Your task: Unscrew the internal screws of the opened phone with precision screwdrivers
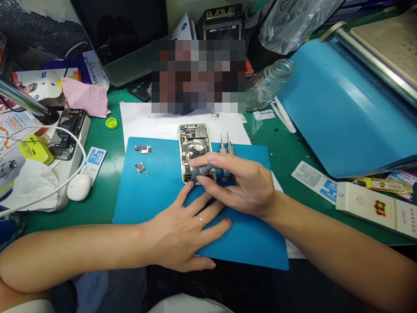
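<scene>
An opened smartphone (198, 145) lies on a blue mat (146, 204), its inner parts exposed. My right hand (243, 180) pinches a grey screwdriver (206, 170) between thumb and fingers, its tip end over the phone's lower left part. Spread flat on the mat, my left hand (189, 221) has a ring on one finger, and a fingertip rests at the phone's bottom edge. Two more screwdrivers (230, 145) stand just right of the phone, partly hidden by my right hand. On the mat's left are a small metal bracket (143, 149) and a second small metal part (140, 168).
A glass jar (272, 80) and white tweezers (283, 114) are behind on the right. A rolled blue mat (352, 108) and a white box (374, 208) lie at right. Left are another opened phone (69, 132), a white cable (83, 150) and a green cap (111, 123).
</scene>
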The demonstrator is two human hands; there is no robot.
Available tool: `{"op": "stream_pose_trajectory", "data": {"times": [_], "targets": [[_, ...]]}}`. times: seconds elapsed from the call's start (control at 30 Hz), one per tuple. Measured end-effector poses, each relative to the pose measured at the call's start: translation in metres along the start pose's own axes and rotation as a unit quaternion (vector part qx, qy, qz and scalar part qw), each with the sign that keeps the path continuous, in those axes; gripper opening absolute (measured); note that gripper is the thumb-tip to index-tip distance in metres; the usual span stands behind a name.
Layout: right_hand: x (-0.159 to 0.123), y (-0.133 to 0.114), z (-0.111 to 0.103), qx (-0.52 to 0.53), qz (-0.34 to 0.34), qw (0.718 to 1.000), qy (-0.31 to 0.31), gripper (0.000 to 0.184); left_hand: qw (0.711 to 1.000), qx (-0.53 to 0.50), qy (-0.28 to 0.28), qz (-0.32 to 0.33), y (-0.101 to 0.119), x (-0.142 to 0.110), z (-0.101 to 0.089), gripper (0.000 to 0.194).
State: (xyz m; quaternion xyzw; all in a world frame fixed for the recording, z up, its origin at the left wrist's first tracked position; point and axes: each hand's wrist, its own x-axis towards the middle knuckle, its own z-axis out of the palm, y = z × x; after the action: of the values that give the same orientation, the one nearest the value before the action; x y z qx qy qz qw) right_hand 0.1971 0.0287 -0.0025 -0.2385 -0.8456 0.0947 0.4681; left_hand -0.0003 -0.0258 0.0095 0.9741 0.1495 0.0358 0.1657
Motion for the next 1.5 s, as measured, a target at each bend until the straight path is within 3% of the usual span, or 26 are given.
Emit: {"op": "stream_pose_trajectory", "data": {"times": [0.23,0.47,0.87,0.97,1.2,1.33,1.5], "targets": [[-0.0004,0.0029,0.0055,0.006,-0.025,0.999,0.035,0.07,1.0,0.0,0.001,-0.001,0.0005,0.0004,-0.0005,0.072],[0.0005,0.0028,0.0038,0.012,-0.021,0.999,0.023,0.074,1.0,-0.004,0.002,0.0,-0.0006,0.0002,-0.0019,0.071],[0.0033,0.0008,0.0005,0.011,0.001,1.0,0.019,0.059,1.0,-0.004,-0.004,0.0,0.0001,0.0005,-0.0006,0.072],[0.0036,0.0002,-0.0006,0.014,0.0,1.0,0.015,0.06,1.0,-0.002,0.0,0.0,0.0,0.0006,0.0001,0.073],[-0.0043,0.0003,0.0052,0.067,0.071,0.995,0.018,0.072,1.0,-0.005,0.002,0.003,-0.0011,0.0012,-0.001,0.072],[-0.0059,0.0003,0.0052,0.096,0.066,0.992,0.048,0.077,1.0,-0.009,0.003,0.006,-0.001,0.0016,-0.0013,0.071],[-0.0047,0.0,0.0018,0.091,0.056,0.994,0.038,0.08,1.0,-0.01,0.008,0.004,-0.001,0.0014,-0.0008,0.071]]}}
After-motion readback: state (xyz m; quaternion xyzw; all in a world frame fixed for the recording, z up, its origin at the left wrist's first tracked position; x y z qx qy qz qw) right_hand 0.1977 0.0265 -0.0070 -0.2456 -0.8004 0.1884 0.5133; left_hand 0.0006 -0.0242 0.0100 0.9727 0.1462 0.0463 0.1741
